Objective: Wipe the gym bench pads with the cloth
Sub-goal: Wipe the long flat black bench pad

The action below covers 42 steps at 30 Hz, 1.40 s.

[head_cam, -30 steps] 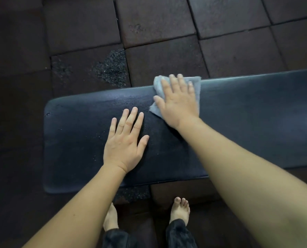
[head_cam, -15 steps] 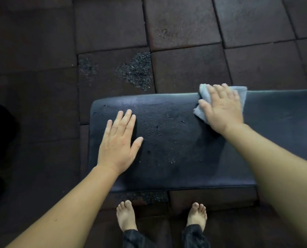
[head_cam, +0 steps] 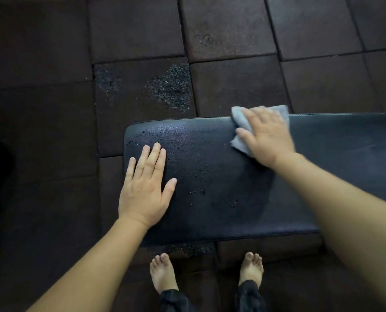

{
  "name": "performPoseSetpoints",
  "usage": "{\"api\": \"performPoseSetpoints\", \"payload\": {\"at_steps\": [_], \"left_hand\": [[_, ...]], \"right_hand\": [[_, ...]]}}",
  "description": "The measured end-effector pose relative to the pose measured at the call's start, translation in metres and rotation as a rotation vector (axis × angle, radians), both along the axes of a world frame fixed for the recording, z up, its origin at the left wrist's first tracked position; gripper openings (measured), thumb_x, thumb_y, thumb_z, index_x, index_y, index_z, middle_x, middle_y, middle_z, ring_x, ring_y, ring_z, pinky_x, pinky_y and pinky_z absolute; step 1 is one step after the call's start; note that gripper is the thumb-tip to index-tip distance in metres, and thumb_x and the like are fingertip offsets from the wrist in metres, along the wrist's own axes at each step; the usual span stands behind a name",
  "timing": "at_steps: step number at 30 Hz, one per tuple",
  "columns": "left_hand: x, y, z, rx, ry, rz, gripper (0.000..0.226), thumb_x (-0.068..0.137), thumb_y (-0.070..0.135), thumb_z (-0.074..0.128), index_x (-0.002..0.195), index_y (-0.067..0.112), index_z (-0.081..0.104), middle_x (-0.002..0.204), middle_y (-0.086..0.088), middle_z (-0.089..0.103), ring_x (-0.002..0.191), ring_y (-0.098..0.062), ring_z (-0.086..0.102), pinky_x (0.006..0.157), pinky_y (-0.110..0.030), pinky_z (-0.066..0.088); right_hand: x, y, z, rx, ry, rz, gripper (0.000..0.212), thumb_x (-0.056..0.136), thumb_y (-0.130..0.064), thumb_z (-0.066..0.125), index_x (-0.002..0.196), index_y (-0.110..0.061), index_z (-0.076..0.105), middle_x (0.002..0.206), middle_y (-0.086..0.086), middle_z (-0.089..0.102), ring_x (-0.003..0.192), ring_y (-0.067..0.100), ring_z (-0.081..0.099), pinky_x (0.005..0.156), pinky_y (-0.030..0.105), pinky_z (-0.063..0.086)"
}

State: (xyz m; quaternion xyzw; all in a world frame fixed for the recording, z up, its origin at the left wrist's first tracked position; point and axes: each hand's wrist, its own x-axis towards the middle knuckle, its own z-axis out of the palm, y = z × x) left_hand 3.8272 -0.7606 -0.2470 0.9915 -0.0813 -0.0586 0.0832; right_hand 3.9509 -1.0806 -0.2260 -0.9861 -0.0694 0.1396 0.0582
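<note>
Right hand (head_cam: pixel 269 138) flat, fingers straight, pressing the cloth (head_cam: pixel 238 122) on the bench pad's (head_cam: pixel 221 210) far edge, droplets (head_cam: pixel 201 172) dotting the left stretch so plenty left to wipe, while the flat, empty left hand (head_cam: pixel 144 188) has slid to the pad's end since a second ago

Head view, single camera (wide-angle, edges bowed). Worn on the person's head, facing forward and steeply down, close over a long black leather-look bench pad (head_cam: pixel 221 210) that runs off the right edge. Dark square rubber floor tiles (head_cam: pixel 131 30) fill the top; bare feet (head_cam: pixel 162 273) mark the bottom edge.
</note>
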Motion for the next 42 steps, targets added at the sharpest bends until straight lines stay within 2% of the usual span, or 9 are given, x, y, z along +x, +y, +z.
{"api": "performPoseSetpoints", "payload": {"at_steps": [5,10,14,19,22,26,30,34,42], "left_hand": [[-0.001,0.0,-0.002,0.012,-0.022,0.001,0.072,0.104,0.051,0.032,0.165,0.013,0.023,0.174,0.0,0.012,0.161,-0.021,0.008,0.129,-0.051,0.013],[0.0,-0.001,-0.003,0.024,-0.025,-0.002,0.072,0.104,0.051,0.03,0.165,0.013,0.021,0.174,0.0,0.011,0.161,-0.021,0.007,0.128,-0.052,0.014],[0.0,-0.001,-0.003,0.009,-0.031,0.006,0.072,0.103,0.051,0.032,0.165,0.014,0.022,0.174,0.001,0.012,0.161,-0.021,0.008,0.128,-0.052,0.014],[0.0,-0.001,-0.004,0.017,-0.024,0.005,0.072,0.104,0.052,0.029,0.165,0.014,0.021,0.174,0.001,0.011,0.161,-0.021,0.007,0.129,-0.051,0.012],[-0.001,0.0,-0.005,0.016,-0.022,-0.001,0.072,0.104,0.051,0.029,0.165,0.013,0.02,0.174,0.0,0.012,0.161,-0.021,0.007,0.129,-0.051,0.011],[-0.001,0.0,-0.005,0.024,-0.031,-0.002,0.072,0.105,0.05,0.028,0.165,0.012,0.021,0.174,-0.001,0.012,0.161,-0.022,0.007,0.129,-0.051,0.011],[0.0,0.0,-0.004,0.021,-0.024,-0.003,0.072,0.105,0.051,0.026,0.165,0.012,0.019,0.174,-0.001,0.011,0.161,-0.022,0.006,0.129,-0.05,0.009],[-0.001,0.0,-0.005,0.018,-0.026,-0.006,0.072,0.105,0.052,0.025,0.165,0.013,0.017,0.174,-0.001,0.008,0.161,-0.021,0.004,0.13,-0.049,0.006],[0.0,0.0,-0.006,0.011,-0.053,-0.005,0.071,0.105,0.05,0.028,0.165,0.013,0.019,0.174,-0.002,0.011,0.161,-0.022,0.007,0.13,-0.048,0.005]], "right_hand": [[-0.002,0.047,0.003,-0.026,0.01,-0.186,0.08,0.094,-0.068,0.017,0.158,-0.023,0.033,0.165,0.004,0.031,0.156,0.028,0.015,0.127,0.05,0.005],[-0.013,0.147,0.005,0.013,0.025,0.107,0.071,0.105,-0.061,0.022,0.164,-0.024,0.015,0.172,0.004,0.012,0.159,0.027,0.002,0.128,0.049,-0.002],[-0.011,0.096,0.003,0.039,0.023,0.175,0.075,0.098,-0.066,0.019,0.163,-0.028,0.023,0.172,0.002,0.016,0.159,0.025,0.009,0.127,0.047,0.001],[-0.018,-0.015,0.005,-0.027,0.019,-0.239,0.077,0.096,-0.065,0.017,0.163,-0.027,0.024,0.172,0.003,0.014,0.159,0.024,0.005,0.128,0.047,0.002],[-0.018,0.037,0.003,-0.065,0.009,-0.349,0.072,0.103,-0.06,0.023,0.164,-0.021,0.018,0.172,0.009,0.006,0.159,0.03,-0.001,0.127,0.052,0.001],[-0.041,0.132,0.001,0.019,-0.005,-0.091,0.073,0.103,-0.06,0.022,0.165,-0.022,0.011,0.173,0.01,0.0,0.159,0.03,-0.005,0.127,0.051,-0.004],[-0.046,0.081,0.004,0.036,0.01,0.028,0.073,0.099,-0.064,0.018,0.164,-0.032,0.014,0.173,0.0,0.002,0.159,0.022,-0.002,0.127,0.044,-0.005],[-0.064,-0.007,0.003,-0.017,-0.009,-0.294,0.069,0.102,-0.061,0.023,0.165,-0.033,0.011,0.173,-0.002,-0.002,0.159,0.02,-0.006,0.128,0.045,-0.003],[-0.034,0.081,-0.002,-0.02,-0.026,-0.208,0.07,0.104,-0.06,0.02,0.165,-0.027,0.007,0.173,0.005,-0.003,0.159,0.026,-0.006,0.128,0.049,-0.003]]}}
